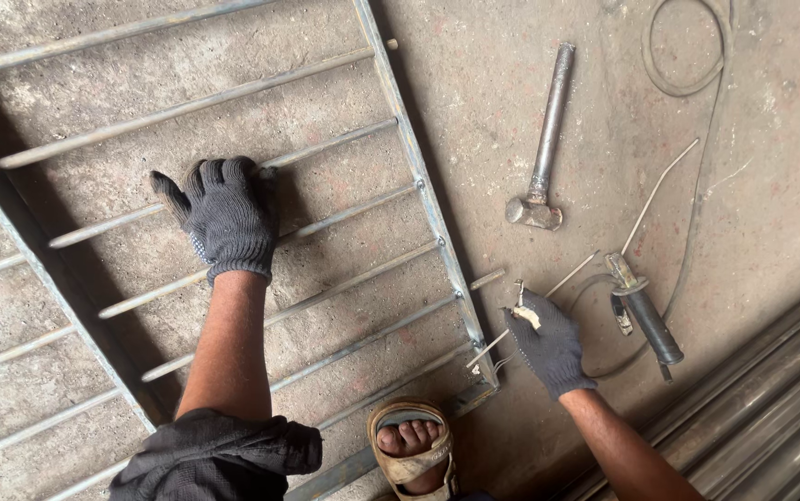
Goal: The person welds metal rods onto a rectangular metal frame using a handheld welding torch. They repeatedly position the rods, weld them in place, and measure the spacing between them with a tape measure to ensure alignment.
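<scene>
Head view: left hand [226, 218], fingers together, flat on metal grille [423, 199]; right hand [548, 339] pinching thin rod [509, 336], long axis lower-left to upper-right; hammer [541, 153] near.

Metalwork workshop: steel grille [233, 186] on bare concrete floor [771, 186], hammer [541, 139], welding holder [646, 311], cable [697, 83]

A hammer [541, 158] with a metal handle lies on the concrete floor [511, 83], head nearest the viewer. To its right lies a welding holder [646, 311] with a dark grip, and a thin rod [659, 190] runs up and to the right from it. A cable [697, 83] loops near the top right corner and trails down the floor. Steel pipes [771, 408] lie stacked along the bottom right edge. A sandalled foot [411, 445] shows at the bottom centre.
</scene>
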{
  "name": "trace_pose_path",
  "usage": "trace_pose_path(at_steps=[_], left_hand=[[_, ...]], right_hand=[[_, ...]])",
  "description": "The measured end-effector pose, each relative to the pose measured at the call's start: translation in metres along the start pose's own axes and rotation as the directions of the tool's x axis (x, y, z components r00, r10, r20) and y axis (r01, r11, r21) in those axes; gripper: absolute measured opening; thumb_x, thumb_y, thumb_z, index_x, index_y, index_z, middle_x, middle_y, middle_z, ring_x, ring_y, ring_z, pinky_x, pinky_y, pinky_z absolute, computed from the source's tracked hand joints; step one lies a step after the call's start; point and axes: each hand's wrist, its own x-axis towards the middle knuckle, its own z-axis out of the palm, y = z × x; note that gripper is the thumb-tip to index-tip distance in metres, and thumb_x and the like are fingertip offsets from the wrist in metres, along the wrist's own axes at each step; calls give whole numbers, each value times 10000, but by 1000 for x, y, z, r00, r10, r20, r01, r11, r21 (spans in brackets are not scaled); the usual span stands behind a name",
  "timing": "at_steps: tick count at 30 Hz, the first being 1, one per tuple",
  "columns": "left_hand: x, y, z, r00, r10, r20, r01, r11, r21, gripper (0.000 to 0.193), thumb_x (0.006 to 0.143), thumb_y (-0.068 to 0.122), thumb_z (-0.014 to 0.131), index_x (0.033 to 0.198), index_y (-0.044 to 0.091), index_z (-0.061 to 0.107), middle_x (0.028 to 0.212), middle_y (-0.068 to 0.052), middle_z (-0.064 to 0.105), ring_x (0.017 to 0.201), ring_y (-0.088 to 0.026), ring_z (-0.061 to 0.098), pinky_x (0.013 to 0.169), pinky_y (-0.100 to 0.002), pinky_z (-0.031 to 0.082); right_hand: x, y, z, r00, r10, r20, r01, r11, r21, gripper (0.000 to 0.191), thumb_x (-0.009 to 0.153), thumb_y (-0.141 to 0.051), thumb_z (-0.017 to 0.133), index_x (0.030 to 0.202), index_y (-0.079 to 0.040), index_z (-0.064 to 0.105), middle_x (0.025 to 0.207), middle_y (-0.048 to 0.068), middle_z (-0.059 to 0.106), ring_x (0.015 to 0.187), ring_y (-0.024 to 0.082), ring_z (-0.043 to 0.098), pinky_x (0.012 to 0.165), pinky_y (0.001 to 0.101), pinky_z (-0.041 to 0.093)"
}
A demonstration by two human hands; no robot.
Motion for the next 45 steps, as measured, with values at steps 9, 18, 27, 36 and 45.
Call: trace_pose_path(at_steps=[9,18,27,36,45], left_hand=[[1,1,-2,1000,-14,15,14,1000,-25,238,1062,348,647,1145,134,710,1140,-139,641,1247,-368,549,1241,-681,-4],[2,2,-4,1000,-3,-7,3,1000,-4,285,1079,404,622,1137,141,715,1132,-144,647,1261,-383,542,1232,-675,0],[5,3,-1,999,-47,20,46,998,45,312,1063,430,582,1080,151,718,1134,-152,659,1290,-369,546,1231,-662,10],[6,3,-4,999,-37,-21,37,999,9,340,1062,445,584,1104,133,713,1136,-154,652,1250,-378,548,1219,-679,43],[4,0,4,1000,-13,-22,14,999,42,347,1080,455,577,1135,140,713,1146,-142,644,1292,-367,535,1231,-673,27]], right_hand=[[7,8,9,992,112,-55,-115,992,-54,496,836,-216,816,1224,33,632,1067,146,736,944,197,719,812,328,588],[35,69,-64,925,-111,-363,-95,858,-505,686,929,-368,780,1408,52,526,1322,275,608,1202,387,595,1001,488,494],[45,121,-114,867,490,-89,-478,766,-430,658,821,-535,753,1267,-61,657,1103,200,764,1022,388,739,891,488,557],[46,-15,-102,924,-40,-380,-106,928,-358,651,863,-367,856,1336,12,618,1088,213,742,935,320,730,797,446,583],[-6,-163,-92,907,-362,215,390,915,-104,708,769,-289,845,1329,45,571,907,119,781,756,159,791,634,295,640]])
